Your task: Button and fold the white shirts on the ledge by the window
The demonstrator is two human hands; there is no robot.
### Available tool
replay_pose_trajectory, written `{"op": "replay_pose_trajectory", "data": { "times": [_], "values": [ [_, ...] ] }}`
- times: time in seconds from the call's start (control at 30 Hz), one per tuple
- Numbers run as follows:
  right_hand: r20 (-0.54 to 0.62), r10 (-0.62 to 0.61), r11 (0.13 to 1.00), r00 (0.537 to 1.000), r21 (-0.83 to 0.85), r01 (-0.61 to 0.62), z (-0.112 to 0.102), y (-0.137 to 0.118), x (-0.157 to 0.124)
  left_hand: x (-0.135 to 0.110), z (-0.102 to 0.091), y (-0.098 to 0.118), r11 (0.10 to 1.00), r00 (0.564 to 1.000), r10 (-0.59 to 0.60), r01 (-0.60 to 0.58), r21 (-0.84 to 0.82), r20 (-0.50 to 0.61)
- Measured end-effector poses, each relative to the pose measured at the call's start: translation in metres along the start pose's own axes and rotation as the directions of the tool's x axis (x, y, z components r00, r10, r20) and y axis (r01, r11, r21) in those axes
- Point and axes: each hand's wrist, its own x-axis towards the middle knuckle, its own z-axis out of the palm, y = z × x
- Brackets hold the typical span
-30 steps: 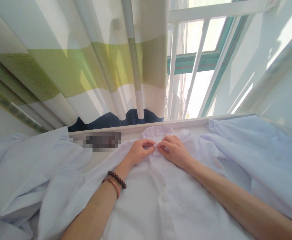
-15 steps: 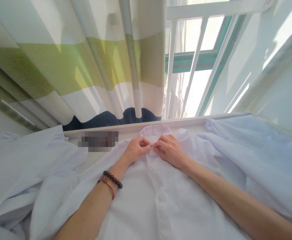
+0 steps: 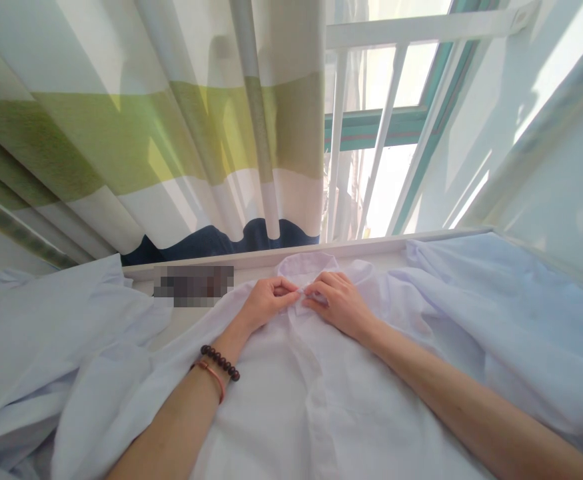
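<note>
A white shirt (image 3: 266,393) lies spread out front side up, its collar (image 3: 307,264) at the far end and its front placket running down towards me. Just below the collar, my left hand (image 3: 267,301) pinches the fabric between thumb and fingers. Facing it almost tip to tip, my right hand (image 3: 338,301) pinches the same spot of the shirt from the other side. Any button between the fingertips is too small to make out. A dark beaded bracelet (image 3: 220,363) and a copper-coloured bangle (image 3: 212,380) sit on my left wrist.
More white garments (image 3: 36,333) lie heaped at the left. A blurred-out dark object (image 3: 194,287) rests near the back ledge (image 3: 366,250). Behind hang white and green curtains (image 3: 181,133), beside a window with white bars (image 3: 384,133). A pale wall stands at the right.
The view has shifted slightly. Both hands keep their pinch at the collar, with only a tiny shift of the fingers. The shirt lies as before.
</note>
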Motion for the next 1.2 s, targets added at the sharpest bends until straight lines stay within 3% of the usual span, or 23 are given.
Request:
{"op": "replay_pose_trajectory", "data": {
  "times": [0.17, 0.93, 1.2],
  "values": [
    [-0.04, -0.078, 0.996, 0.996, -0.035, 0.077, 0.0001, -0.0023, 0.0001, 0.0018, -0.006, -0.0012, 1.0, 0.997, 0.009, -0.007, -0.026, 0.081],
    [-0.03, -0.22, 0.97, 0.975, -0.115, 0.215, -0.0022, -0.0067, 0.0011, 0.0047, -0.0043, -0.0014, 0.999, 0.995, 0.035, -0.038, 0.025, 0.093],
    [-0.101, -0.109, 0.993, 0.989, -0.055, 0.103, 0.0014, -0.0051, -0.0001, 0.0047, -0.0057, -0.0003, 0.998, 0.995, 0.037, -0.033, -0.046, 0.097]
  ]
}}
